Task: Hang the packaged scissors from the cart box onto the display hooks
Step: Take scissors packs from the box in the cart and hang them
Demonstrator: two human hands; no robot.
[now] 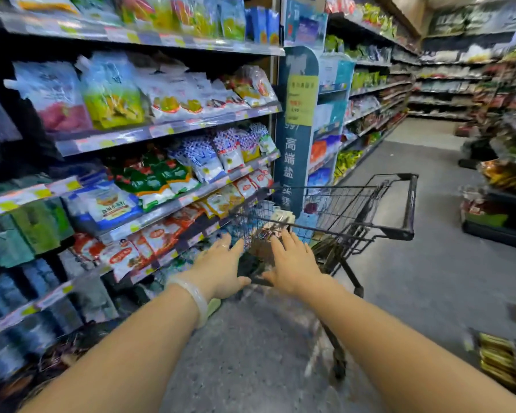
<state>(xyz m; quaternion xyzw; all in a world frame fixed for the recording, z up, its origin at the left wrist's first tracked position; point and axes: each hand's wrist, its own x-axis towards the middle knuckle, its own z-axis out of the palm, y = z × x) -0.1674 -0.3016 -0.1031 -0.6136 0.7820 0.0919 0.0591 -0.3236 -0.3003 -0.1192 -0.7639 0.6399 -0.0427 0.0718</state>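
Fingers [225, 244] of the left hand [221, 271] spread and straight, released, gripping nothing; fingers [292, 242] of the right hand [292, 268] likewise splayed, palm down, also holding nothing. Between the two hands, a dark blurred shape at the near end of the cart [349, 210]; impossible to tell whether either palm touches it. A pale bangle [192, 296] around the left wrist. Both forearms bare, stretched forward over the grey floor [251, 353].

Just past the fingertips, inside the wire basket, a box [265, 234] of mixed packages, smeared by motion; scissors not distinguishable among them, so their exact spot cannot be made out beyond lying in that box, just ahead of and between the two hands. Cart handle at the far end, black, well apart from both hands.

To the left, shelves [167, 129] packed with bagged goods in white, blue, green and red, price strips along the edges, print too blurred to read. Beyond the cart, a tall teal sign [294, 150] at the shelf end, with large white characters reading 高端盐 down its face and a yellow-green tag above them, its small print unreadable. Farther off, the aisle running back between more stocked shelving on both sides.
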